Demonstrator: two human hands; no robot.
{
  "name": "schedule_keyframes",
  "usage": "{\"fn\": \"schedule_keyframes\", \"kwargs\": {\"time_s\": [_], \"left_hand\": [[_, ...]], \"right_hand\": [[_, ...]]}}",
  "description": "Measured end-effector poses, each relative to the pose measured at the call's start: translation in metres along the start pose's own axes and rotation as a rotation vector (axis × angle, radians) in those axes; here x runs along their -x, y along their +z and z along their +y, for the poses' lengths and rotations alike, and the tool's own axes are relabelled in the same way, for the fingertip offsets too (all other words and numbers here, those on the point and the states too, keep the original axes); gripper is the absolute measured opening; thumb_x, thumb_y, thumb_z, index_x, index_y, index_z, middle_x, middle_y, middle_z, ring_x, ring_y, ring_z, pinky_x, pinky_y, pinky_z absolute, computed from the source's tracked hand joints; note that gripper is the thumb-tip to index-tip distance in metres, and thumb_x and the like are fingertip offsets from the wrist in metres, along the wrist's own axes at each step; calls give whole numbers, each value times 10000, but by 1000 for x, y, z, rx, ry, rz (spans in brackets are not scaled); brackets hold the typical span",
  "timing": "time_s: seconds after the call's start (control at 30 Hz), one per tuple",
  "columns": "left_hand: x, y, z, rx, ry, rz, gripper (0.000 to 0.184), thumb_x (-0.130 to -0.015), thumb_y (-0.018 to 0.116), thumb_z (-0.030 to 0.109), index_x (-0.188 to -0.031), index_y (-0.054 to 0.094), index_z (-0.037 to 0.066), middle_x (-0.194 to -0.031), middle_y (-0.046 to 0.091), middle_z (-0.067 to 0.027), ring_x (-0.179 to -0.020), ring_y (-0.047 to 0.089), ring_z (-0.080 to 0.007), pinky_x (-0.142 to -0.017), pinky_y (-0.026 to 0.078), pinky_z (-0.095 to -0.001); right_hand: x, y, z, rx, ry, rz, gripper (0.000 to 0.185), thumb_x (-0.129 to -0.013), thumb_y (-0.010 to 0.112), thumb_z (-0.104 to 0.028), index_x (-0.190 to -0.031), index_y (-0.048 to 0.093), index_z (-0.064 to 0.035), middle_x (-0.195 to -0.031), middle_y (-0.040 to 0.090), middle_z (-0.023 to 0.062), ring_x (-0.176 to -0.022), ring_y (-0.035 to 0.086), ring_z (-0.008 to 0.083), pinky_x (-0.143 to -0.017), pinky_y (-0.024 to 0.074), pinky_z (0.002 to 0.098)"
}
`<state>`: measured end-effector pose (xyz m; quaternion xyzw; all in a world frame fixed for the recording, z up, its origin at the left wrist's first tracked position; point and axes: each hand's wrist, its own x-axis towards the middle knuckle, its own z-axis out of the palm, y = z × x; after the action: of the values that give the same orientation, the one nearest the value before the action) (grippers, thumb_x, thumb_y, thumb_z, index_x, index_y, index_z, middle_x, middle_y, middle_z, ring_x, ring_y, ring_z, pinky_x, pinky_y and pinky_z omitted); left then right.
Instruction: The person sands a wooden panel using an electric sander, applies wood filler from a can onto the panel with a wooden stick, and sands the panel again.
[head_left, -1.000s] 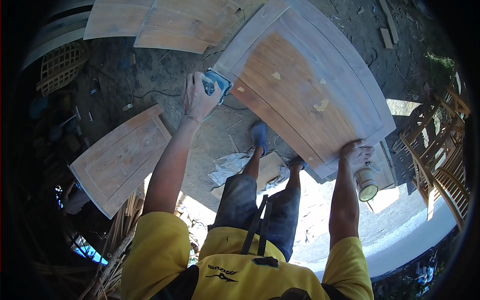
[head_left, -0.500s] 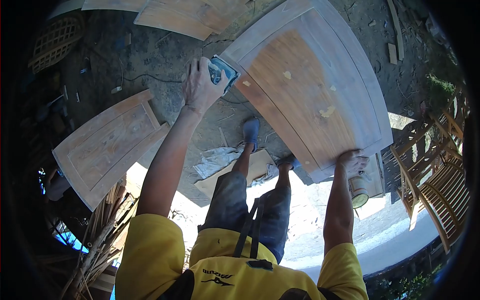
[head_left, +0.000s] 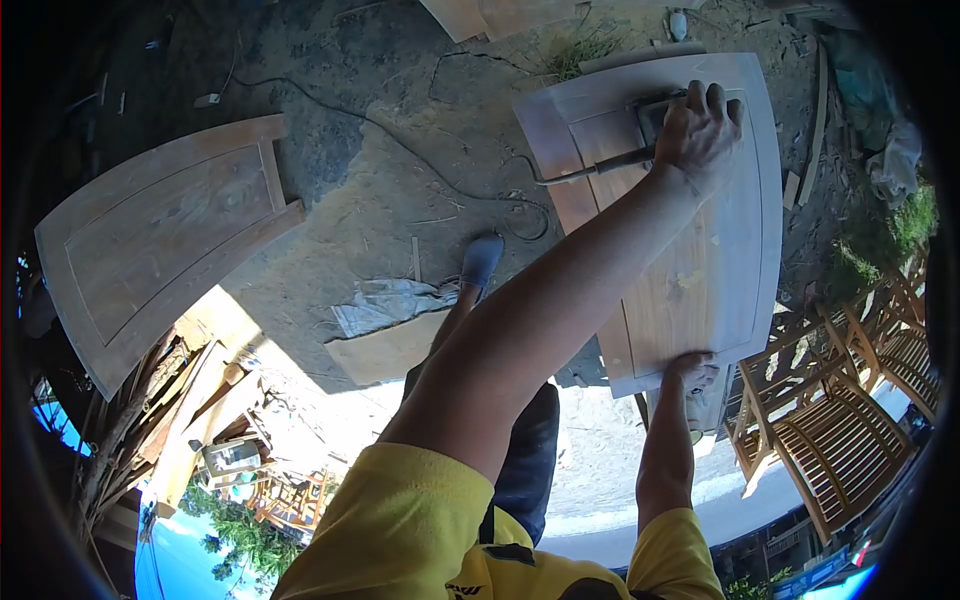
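Gripping one power sander [head_left: 652, 120], left hand [head_left: 703, 135] curled over its body at the far end of one framed wooden panel [head_left: 665, 270], brown-grained at centre, whitish along the right border. Right hand [head_left: 692, 370] resting at the panel's near edge; cannot tell whether it pinches. Room: worn grey floor [head_left: 345, 215], a second panel [head_left: 170, 225] at left, scrap timber [head_left: 180, 430] in sunlight, slatted wooden chairs [head_left: 838, 440] at right.
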<state>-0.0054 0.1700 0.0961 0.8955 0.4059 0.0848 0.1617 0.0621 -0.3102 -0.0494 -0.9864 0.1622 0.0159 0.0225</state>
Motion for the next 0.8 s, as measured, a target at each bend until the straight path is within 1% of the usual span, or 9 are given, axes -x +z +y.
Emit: {"fn": "schedule_keyframes", "kwargs": {"time_s": [0.1,0.17,0.2,0.27,0.4,0.57,0.63,0.77,0.8], "left_hand": [[22,-23,-35,5,-30,-14,433,-869,767,316,-1169,646,28,-1159,655,-185,-1128,647,-315,-803,619,-438],[34,-29,-62,-2,-55,75,511,-859,793,366,-1195,632,16,-1167,656,-199,-1125,660,-351,-792,655,-476],[42,-37,-75,-26,-78,47,518,-859,796,369,-1206,626,25,-1172,654,-193,-1117,663,-354,-782,657,-476],[61,-54,-101,-40,-113,41,481,-861,800,363,-1157,614,32,-1153,639,-190,-1103,663,-363,-776,661,-481],[96,-76,-135,-77,-152,0,473,-887,782,379,-1155,601,34,-1111,623,-185,-1098,662,-376,-766,663,-501],[60,-68,-115,-120,-175,4,488,-891,781,391,-1166,599,30,-1118,627,-186,-1114,663,-375,-760,662,-498],[31,-53,-88,-89,-174,21,500,-889,773,398,-1184,607,29,-1147,635,-192,-1138,658,-376,-763,661,-497],[-27,-11,-21,-40,-120,78,532,-898,739,416,-1263,633,43,-1244,643,-199,-1210,633,-351,-769,650,-468],[-45,1,-3,-27,-94,61,505,-915,707,367,-1274,622,23,-1239,635,-192,-1214,608,-357,-828,603,-457]], "right_hand": [[11,-9,-5,-31,39,-19,838,-1091,279,-617,-1579,373,57,-1536,416,328,-1442,420,485,-1193,344,596],[17,-18,-15,-11,73,-53,835,-1092,269,-617,-1578,377,53,-1541,408,326,-1445,416,482,-1196,342,590],[15,-16,-14,-16,79,-48,835,-1092,269,-617,-1578,377,53,-1541,408,326,-1445,416,482,-1196,342,590],[7,-6,0,-26,30,-18,824,-1094,280,-620,-1558,393,51,-1539,435,308,-1384,473,496,-1168,383,608],[7,-3,2,47,1,4,826,-1101,273,-612,-1597,364,43,-1558,429,299,-1406,463,461,-1196,358,578],[19,-21,-12,95,6,-46,821,-1105,270,-585,-1590,354,73,-1549,438,283,-1431,423,440,-1207,339,566],[18,-20,-15,81,0,-62,813,-1105,274,-565,-1575,355,94,-1528,451,269,-1428,411,432,-1209,329,560],[24,-26,-20,74,-25,-88,793,-1107,260,-566,-1552,383,78,-1513,447,303,-1435,412,445,-1189,345,566],[26,-26,-22,65,-3,-73,788,-1106,262,-568,-1546,391,73,-1498,452,309,-1429,416,449,-1181,350,570]]}}
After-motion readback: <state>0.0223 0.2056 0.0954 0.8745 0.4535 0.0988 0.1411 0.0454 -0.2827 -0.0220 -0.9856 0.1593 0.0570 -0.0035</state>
